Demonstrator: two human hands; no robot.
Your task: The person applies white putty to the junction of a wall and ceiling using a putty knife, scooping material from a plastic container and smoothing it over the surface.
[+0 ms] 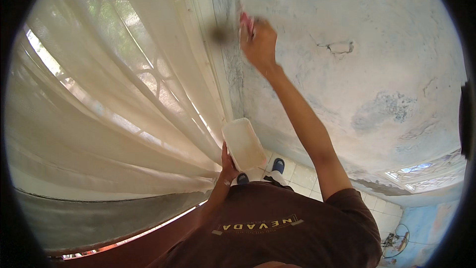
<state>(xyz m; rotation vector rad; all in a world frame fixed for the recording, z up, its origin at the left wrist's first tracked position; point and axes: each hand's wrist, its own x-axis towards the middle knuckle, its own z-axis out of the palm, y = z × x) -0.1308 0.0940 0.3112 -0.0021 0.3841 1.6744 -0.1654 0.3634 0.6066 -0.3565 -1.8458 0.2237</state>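
My right hand (pixel 260 42) is raised to the wall (pixel 317 10) near its corner, with the arm stretched out. Its fingers are closed round a small red-handled tool (pixel 246 20); the tool's working end is blurred against the wall, so its kind does not show. Lower down, my left hand (pixel 228 165) grips the side of a whitish rectangular plastic tub (pixel 244 144). The tub is held in front of my body, beside the curtain. What is inside it I cannot make out clearly.
Long cream curtains (pixel 124 94) hang over a window on the left. The wall has patchy white paint, cracks and a rough grey patch (pixel 386 108). White floor tiles (pixel 300 174) show around my dark sandals (pixel 278 165). A cable (pixel 404 240) lies at the lower right.
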